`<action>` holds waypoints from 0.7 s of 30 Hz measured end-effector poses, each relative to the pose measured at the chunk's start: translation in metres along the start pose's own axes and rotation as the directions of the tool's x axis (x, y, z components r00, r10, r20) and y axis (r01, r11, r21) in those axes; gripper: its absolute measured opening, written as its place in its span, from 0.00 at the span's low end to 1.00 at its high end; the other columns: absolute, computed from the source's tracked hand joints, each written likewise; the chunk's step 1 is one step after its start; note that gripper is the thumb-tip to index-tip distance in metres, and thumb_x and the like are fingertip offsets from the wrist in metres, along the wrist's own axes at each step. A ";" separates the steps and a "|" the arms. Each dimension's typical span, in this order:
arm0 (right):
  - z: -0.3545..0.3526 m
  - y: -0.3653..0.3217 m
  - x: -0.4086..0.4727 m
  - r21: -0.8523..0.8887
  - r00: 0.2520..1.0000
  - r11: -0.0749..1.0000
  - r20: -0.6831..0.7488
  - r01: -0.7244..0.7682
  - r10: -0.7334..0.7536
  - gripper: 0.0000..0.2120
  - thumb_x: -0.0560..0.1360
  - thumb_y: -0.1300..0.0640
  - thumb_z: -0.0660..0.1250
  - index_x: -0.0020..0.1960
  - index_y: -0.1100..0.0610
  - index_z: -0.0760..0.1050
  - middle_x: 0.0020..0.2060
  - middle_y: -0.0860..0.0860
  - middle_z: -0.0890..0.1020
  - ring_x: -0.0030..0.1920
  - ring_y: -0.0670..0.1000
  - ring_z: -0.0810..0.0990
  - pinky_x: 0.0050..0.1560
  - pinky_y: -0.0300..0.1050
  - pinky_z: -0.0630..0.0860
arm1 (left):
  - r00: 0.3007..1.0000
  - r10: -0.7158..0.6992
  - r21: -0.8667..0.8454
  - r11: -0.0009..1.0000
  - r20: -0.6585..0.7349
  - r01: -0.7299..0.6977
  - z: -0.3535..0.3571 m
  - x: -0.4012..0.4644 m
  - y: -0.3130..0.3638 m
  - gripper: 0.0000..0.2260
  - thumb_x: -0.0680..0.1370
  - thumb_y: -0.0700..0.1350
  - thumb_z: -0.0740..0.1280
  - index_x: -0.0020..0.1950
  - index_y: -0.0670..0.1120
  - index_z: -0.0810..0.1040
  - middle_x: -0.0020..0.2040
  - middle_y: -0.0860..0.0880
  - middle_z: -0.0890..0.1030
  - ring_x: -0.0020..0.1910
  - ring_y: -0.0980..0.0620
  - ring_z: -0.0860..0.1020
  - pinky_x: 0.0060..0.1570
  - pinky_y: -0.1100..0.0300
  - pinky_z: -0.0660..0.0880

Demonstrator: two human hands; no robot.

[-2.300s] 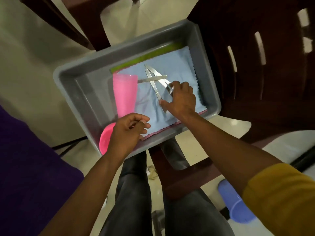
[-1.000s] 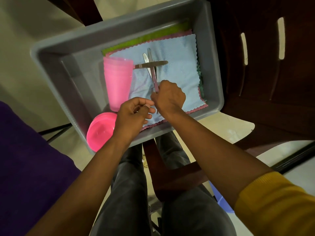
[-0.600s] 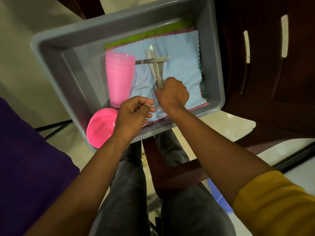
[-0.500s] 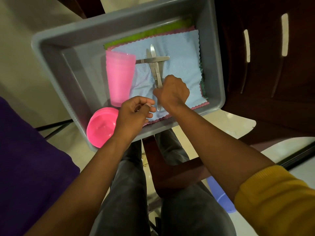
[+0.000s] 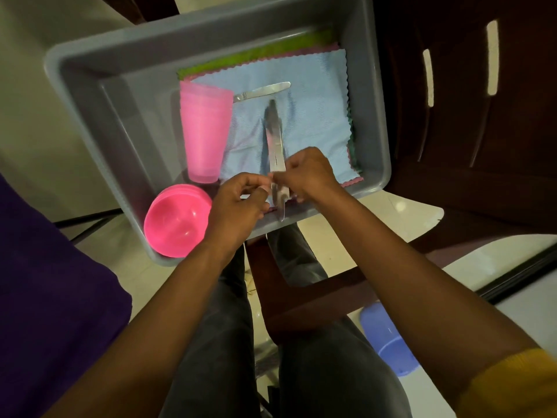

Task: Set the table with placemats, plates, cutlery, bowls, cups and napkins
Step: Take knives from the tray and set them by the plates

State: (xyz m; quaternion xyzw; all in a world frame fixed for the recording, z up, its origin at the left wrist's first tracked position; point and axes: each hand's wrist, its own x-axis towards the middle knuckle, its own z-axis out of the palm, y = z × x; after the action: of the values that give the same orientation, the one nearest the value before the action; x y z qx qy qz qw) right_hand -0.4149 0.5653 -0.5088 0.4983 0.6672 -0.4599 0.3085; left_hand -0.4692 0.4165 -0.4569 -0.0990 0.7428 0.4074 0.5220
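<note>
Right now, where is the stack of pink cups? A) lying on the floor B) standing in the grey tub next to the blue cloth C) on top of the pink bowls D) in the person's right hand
B: the stack of pink cups stands upright inside the grey tub, at the left edge of the blue cloth.
</note>
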 end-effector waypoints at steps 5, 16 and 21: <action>-0.012 0.012 -0.043 0.268 0.983 0.963 0.182 -0.018 -0.032 0.16 0.73 0.52 0.79 0.44 0.67 0.82 0.37 0.58 0.86 0.35 0.53 0.85 0.41 0.49 0.85 | 0.998 -0.059 -0.056 0.997 0.019 0.060 0.011 -0.002 0.009 0.07 0.83 0.54 0.64 0.53 0.56 0.81 0.53 0.51 0.86 0.50 0.51 0.86 0.57 0.43 0.83; -0.012 0.001 -0.063 0.467 0.880 0.867 0.324 0.171 -0.348 0.09 0.76 0.64 0.74 0.38 0.58 0.80 0.29 0.44 0.80 0.33 0.45 0.79 0.41 0.47 0.79 | 0.985 0.083 -0.142 0.984 -0.148 -0.105 0.016 -0.009 0.021 0.13 0.85 0.49 0.61 0.46 0.50 0.83 0.45 0.43 0.86 0.47 0.42 0.85 0.52 0.36 0.82; -0.026 0.000 -0.055 0.308 0.866 0.917 0.349 0.255 -0.358 0.04 0.78 0.66 0.72 0.51 0.63 0.86 0.42 0.47 0.88 0.43 0.50 0.87 0.49 0.43 0.84 | 0.975 0.076 -0.317 0.938 -0.211 -0.141 0.010 -0.008 0.022 0.13 0.89 0.44 0.54 0.49 0.44 0.74 0.41 0.44 0.87 0.41 0.44 0.86 0.44 0.45 0.84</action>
State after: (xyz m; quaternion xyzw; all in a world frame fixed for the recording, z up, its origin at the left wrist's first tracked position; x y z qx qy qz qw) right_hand -0.3965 0.5685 -0.4503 0.3161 0.5977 -0.6754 0.2942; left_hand -0.4716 0.4351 -0.4407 -0.1830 0.7161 0.5424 0.3994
